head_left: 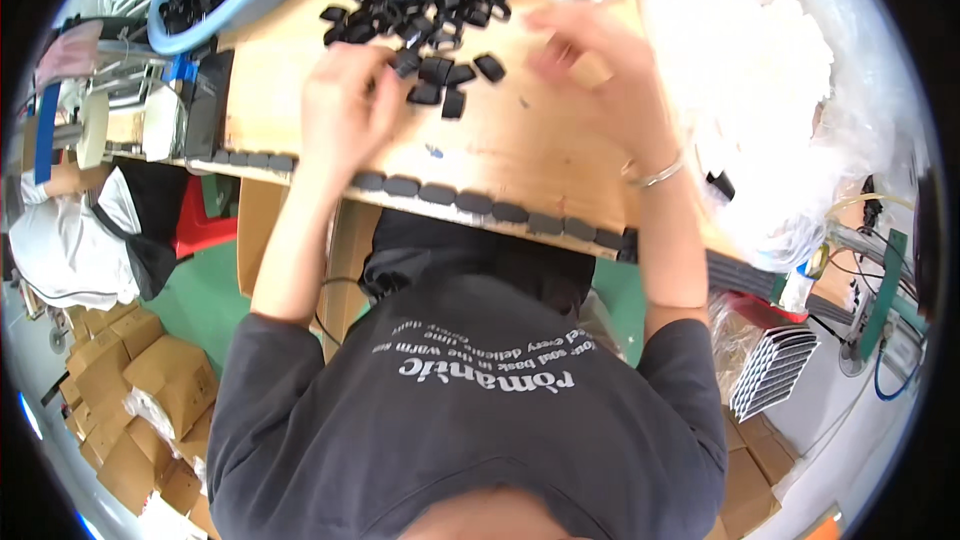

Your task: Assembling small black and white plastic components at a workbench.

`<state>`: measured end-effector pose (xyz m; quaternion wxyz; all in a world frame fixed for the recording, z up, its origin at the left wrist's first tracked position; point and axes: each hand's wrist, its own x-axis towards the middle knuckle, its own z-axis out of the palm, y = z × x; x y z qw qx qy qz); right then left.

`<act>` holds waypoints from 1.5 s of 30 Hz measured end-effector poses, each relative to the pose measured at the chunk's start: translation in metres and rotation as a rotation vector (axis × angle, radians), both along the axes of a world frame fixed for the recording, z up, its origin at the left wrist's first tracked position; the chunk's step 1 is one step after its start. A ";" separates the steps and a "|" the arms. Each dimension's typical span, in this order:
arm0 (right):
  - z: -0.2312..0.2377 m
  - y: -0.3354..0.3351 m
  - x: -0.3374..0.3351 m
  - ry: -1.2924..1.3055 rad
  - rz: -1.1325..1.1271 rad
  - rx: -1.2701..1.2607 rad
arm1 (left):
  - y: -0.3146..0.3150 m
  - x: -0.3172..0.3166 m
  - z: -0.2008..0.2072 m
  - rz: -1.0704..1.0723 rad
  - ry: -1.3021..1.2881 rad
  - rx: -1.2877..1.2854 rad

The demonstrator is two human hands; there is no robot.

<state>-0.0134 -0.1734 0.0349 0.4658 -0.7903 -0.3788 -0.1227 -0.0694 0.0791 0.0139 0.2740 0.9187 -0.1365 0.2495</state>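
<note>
Small black plastic caps (pixel 435 70) lie loose on the wooden table, with a denser heap of black caps (pixel 420 5) behind them. My left hand (pixel 345 105) is at the left of the loose ones, its fingers curled in around a black cap (pixel 407 62) at their tips. To the right of the caps, my right hand (pixel 595 60) hovers over the wood, smeared by motion. A tan patch (pixel 591 70) shows at one of its fingers; whether it is a finger cover or a held thing is unclear. A bracelet circles my right wrist.
A blue basin (pixel 215 10) full of black pieces stands at the far left. Clear plastic bags with white pieces (pixel 760 70) fill the right side. Dark padding (pixel 435 193) lines the table's front edge (pixel 510 225). Cardboard boxes (pixel 170 380) are stacked on the floor at left.
</note>
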 end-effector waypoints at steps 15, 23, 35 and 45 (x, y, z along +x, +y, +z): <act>-0.033 -0.017 0.009 0.659 -0.141 0.666 | -0.103 0.080 -0.005 -0.489 0.021 -0.422; -0.013 -0.041 0.017 0.477 -0.322 0.193 | -0.089 0.082 -0.029 -0.551 0.247 -0.767; -0.031 -0.112 0.072 0.029 -0.907 -0.566 | -0.095 0.073 -0.015 -0.811 0.513 -1.150; 0.007 -0.055 0.025 0.568 -0.223 0.579 | -0.089 0.073 -0.020 -0.795 0.477 -1.161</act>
